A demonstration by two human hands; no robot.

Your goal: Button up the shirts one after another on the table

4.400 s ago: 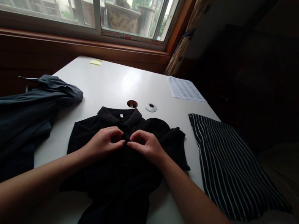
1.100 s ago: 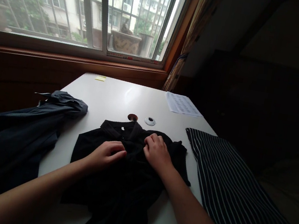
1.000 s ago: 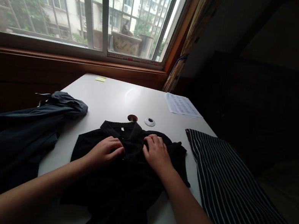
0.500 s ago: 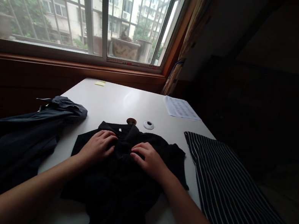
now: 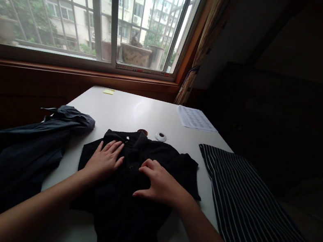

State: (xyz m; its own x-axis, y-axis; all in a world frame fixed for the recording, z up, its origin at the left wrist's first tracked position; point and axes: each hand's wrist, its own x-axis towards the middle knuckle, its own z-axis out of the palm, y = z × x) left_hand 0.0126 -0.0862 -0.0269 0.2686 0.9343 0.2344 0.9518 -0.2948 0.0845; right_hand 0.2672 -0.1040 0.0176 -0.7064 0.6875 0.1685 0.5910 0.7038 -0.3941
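Observation:
A black collared shirt (image 5: 132, 199) lies face up on the white table (image 5: 138, 110), collar toward the window. My left hand (image 5: 104, 161) rests flat on its left chest, fingers spread. On the right of the button placket lies my right hand (image 5: 158, 185), palm down with fingers loosely apart. Neither hand grips the fabric.
A dark blue garment (image 5: 4, 160) is heaped at the table's left. A black-and-white striped garment (image 5: 247, 203) lies at the right. Beyond the collar sit a cable hole (image 5: 143, 131) and its white cap (image 5: 160, 136). A printed sheet (image 5: 195, 118) and a yellow note (image 5: 108, 91) lie farther back.
Both hands went from pinching at the shirt's placket to lying flat on the chest. The left hand slid up and left, the right hand down. The camera tilted up a little.

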